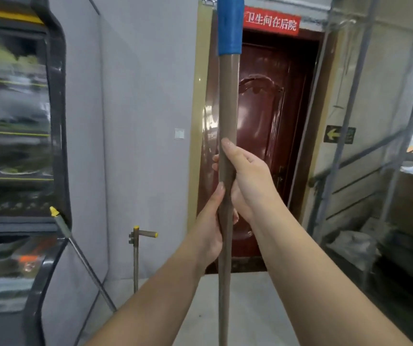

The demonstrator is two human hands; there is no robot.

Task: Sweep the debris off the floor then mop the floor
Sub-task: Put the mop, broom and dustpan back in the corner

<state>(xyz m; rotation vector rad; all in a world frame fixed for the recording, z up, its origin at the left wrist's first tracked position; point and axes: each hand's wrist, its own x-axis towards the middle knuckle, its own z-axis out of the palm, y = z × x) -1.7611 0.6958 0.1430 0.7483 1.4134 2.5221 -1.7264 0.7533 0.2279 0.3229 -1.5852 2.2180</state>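
A: Pole (pixel 227 101) right down the middle of the head view, upright, a long round grey-brown handle with a blue sleeve (pixel 230 23) capping its upper stretch. Its top and bottom ends run out of frame, so whether it carries a broom or a mop, I cannot tell.

B: And both hands are on it. The right hand (pixel 244 178) sits higher, fingers wrapped round the shaft, thumb laid straight up along it.

A: The left hand (pixel 209 228) is just beneath, touching the right, curled round the same shaft with its thumb pointing up too. Firm grip from both.

B: Smooth, matte surface on that pole; the blue part looks glossier.

A: Behind it, a shiny dark red door (pixel 270 136) with carved panels, a red sign (pixel 271 22) above.

B: Pale grey floor (pixel 250 308) below. At the left, two thin metal handles with yellow tips (pixel 135 258) lean by the grey wall (pixel 145 96).
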